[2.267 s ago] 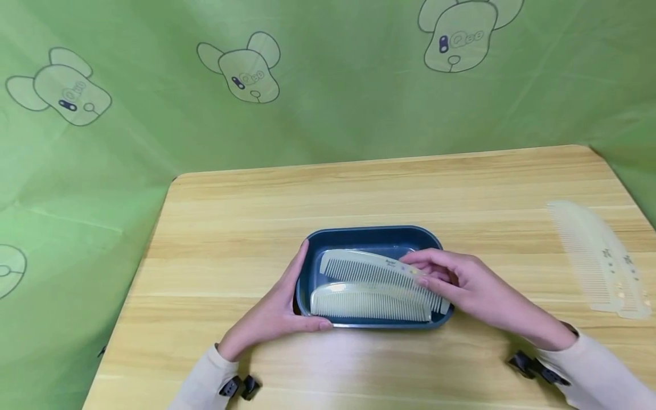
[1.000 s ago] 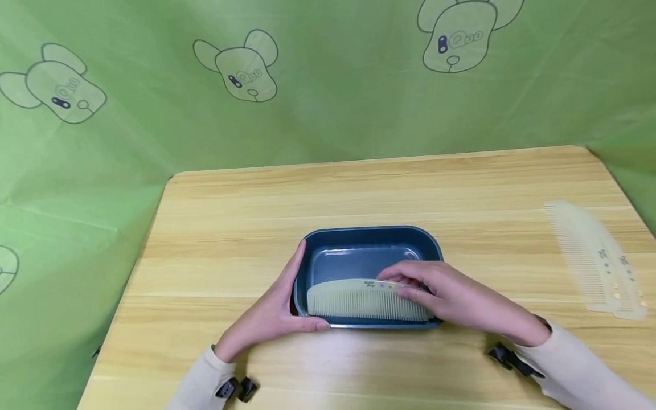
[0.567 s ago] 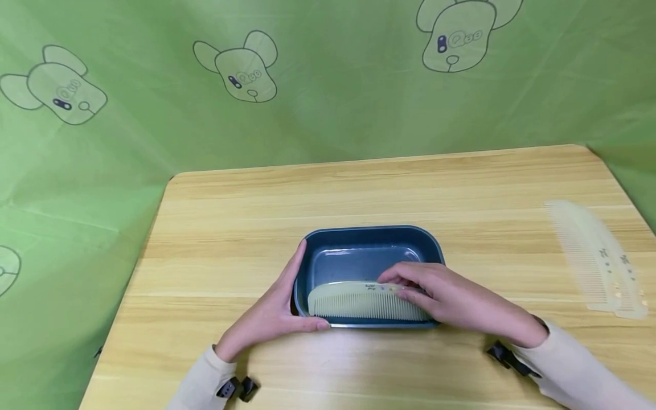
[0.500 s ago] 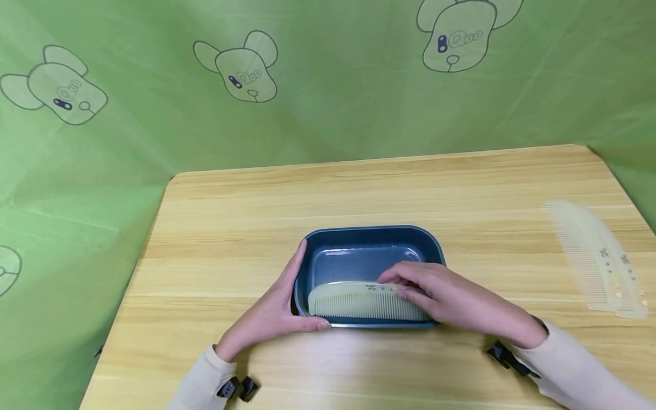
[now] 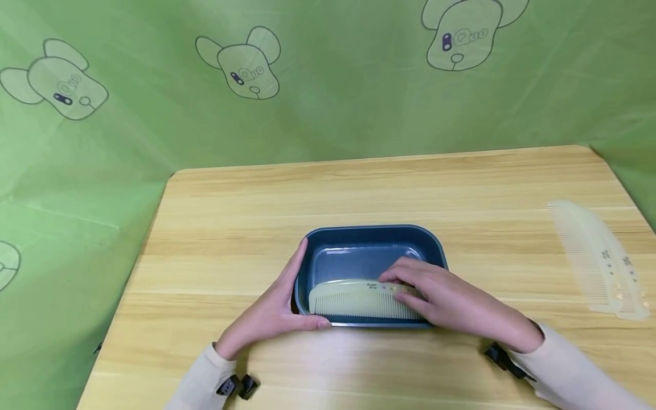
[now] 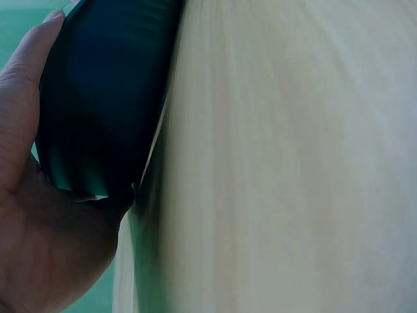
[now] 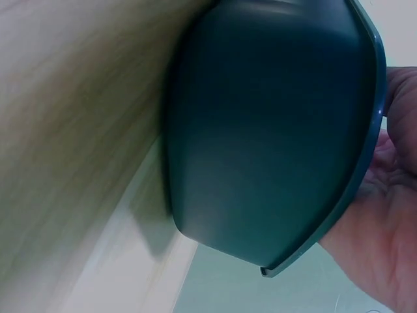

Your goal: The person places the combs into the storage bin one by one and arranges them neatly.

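Comb (image 5: 340,300) shows only in head view, outer tray wall (image 7: 267,143) in wrist views.

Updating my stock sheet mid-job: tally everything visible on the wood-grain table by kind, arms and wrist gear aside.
Dark blue, rounded-rectangular, plastic-looking container: 1
Pale, curved-back, plastic-looking combs: 3 (1 in the container, 2 outside)
Total: 4 visible; any combs hidden underneath are not counted.

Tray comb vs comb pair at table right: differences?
Place: the tray comb sits inside the blue tray; the comb pair lies on the tabletop.
Direction: the tray comb's teeth face the near side; the comb pair's face left.
Contact: the right hand pinches the tray comb; no hand touches the comb pair.
Shared: pale, arched backs, fine teeth.
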Tool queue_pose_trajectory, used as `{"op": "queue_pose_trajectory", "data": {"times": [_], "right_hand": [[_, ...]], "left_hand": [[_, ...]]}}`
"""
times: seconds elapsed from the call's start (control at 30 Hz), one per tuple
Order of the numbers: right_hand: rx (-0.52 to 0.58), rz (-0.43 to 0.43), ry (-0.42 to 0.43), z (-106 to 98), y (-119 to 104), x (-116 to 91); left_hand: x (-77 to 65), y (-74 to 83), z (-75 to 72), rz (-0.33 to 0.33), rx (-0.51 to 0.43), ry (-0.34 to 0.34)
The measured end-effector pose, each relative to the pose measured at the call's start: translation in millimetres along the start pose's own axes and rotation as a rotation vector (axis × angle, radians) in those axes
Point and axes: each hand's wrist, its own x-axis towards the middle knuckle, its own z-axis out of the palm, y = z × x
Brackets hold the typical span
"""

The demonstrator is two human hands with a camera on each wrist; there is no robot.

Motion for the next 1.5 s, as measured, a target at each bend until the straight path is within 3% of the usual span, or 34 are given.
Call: {"op": "queue_pose_trajectory", "data": {"times": [0.53,0.83,1.13,1.5], "right_hand": [[-0.083,0.025,-0.016,6.4,0.3,0.3],[-0.049,0.059,-0.008,7.0,-0.1,0.6],[-0.012,0.027,0.076,5.9,1.1,-0.5],[0.143,-0.024,0.224,1.7,4.6,-6.2]], "left_hand": [[-0.7,0.7,0.3,0.003,0.002,-0.002],[-1.9,0.5,0.9,0.015,0.0,0.002],[-1.7,0.8,-0.1,0.007,-0.003,0.002],[-0.8,1.2,-0.2,0.001,-0.012,-0.005]]}}
